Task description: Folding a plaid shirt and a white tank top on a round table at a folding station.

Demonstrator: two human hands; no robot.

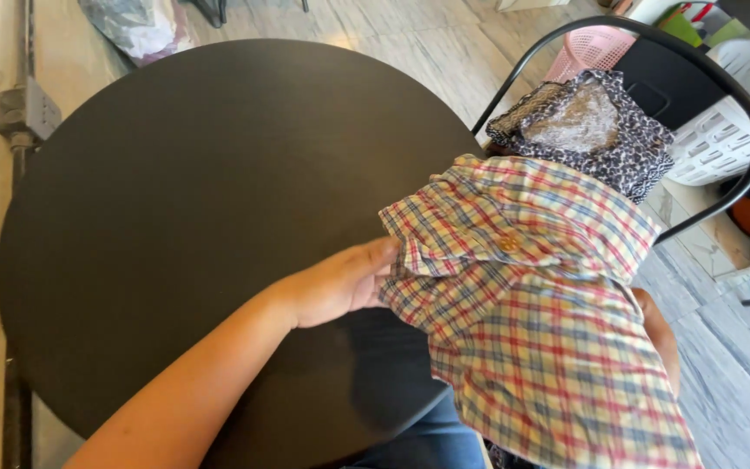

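Head view looks down on the left hand [340, 282], its fingers pinching the collar edge of a plaid shirt [540, 321] that hangs just right of it, over the near rim of the round black worktop [175, 217]. The right hand [660, 334] sits behind the cloth, further right; only a strip of it shows, so I cannot tell whether it grips or only props the shirt. To handle this well, I judge that the pinch should stay at the collar seam, with both hands level so the cloth hangs flat rather than bunched. Beyond the shirt, on a black chair [740, 95], lies a leopard-print garment [601, 130]. Further off stand a pink basket [588, 48] and a white basket [731, 113].
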